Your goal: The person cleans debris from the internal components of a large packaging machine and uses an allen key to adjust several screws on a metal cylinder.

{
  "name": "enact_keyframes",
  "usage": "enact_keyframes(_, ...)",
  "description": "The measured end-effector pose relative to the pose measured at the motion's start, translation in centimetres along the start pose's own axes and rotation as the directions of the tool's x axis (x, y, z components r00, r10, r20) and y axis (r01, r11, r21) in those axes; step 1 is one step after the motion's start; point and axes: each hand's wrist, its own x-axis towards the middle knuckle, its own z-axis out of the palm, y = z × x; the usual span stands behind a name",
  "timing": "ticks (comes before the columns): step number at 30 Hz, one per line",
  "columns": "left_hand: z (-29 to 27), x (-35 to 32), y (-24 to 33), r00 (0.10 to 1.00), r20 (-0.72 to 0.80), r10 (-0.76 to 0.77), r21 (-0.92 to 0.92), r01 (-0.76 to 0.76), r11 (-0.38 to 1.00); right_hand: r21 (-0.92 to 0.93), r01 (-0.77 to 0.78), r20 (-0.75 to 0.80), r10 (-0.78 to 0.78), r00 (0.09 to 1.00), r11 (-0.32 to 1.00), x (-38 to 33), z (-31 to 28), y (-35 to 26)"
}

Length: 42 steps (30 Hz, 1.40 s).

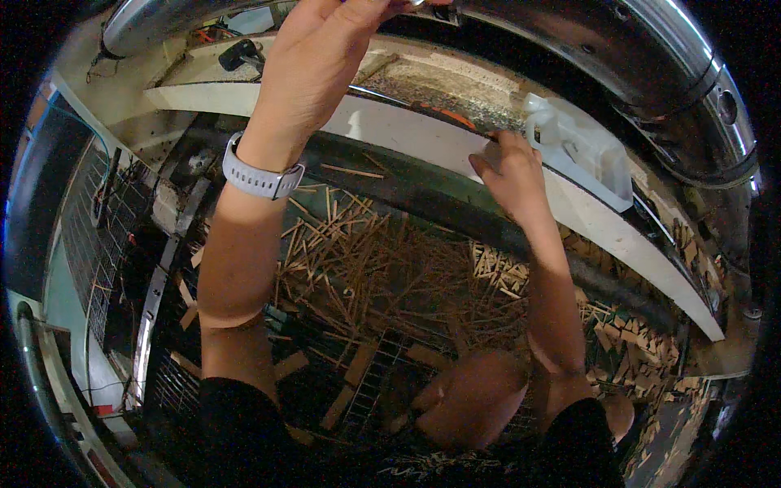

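My left hand [321, 61] is raised at the top of the view, a pale watch [262, 175] on its wrist. Its fingers run to the top edge beside a small bright spot; whether they grip anything cannot be made out. My right hand [517, 179] lies on the long white ledge [423, 126], thumb spread from the fingers, whose tips reach the ledge's far edge. Nothing shows in its grasp. Near those fingertips is a thin orange strip [446, 112]. To the right of this hand, a translucent white plastic jug [586, 154] lies in the trough behind the ledge.
Large shiny metal cylinders [651, 57] span the top. A black knob-like part [240, 55] is at the trough's left end. Thin wooden strips [350, 252] litter the floor below, with small wood offcuts [634, 333] at right. A wire grid [89, 236] stands at left.
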Motion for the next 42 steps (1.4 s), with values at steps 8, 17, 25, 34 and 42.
enact_keyframes(8,2.3,0.6,-0.5,0.913,-0.336,0.231,0.322,-0.119,0.939,-0.032,0.088,-0.075,-0.09,0.993,0.996,-0.5,0.7,0.9)
enact_keyframes(17,4.3,1.1,-0.6,0.894,-0.331,0.3,0.397,-0.157,0.904,0.015,0.109,-0.058,-0.108,0.992,0.994,-0.4,0.3,1.3)
enact_keyframes(25,2.9,1.5,-2.9,0.907,-0.361,0.217,0.373,-0.072,0.925,-0.013,0.123,-0.106,-0.124,0.987,0.992,-0.6,0.4,0.8)
enact_keyframes(34,4.0,1.0,-2.8,0.853,-0.42,0.308,0.387,-0.139,0.912,-0.004,0.098,-0.084,-0.098,0.992,0.995,-0.7,0.1,0.9)
enact_keyframes(42,3.7,2.6,-3.3,0.81,-0.123,0.573,0.589,-0.405,0.699,0.005,0.141,-0.122,-0.139,0.983,0.99,-0.7,0.5,1.3)
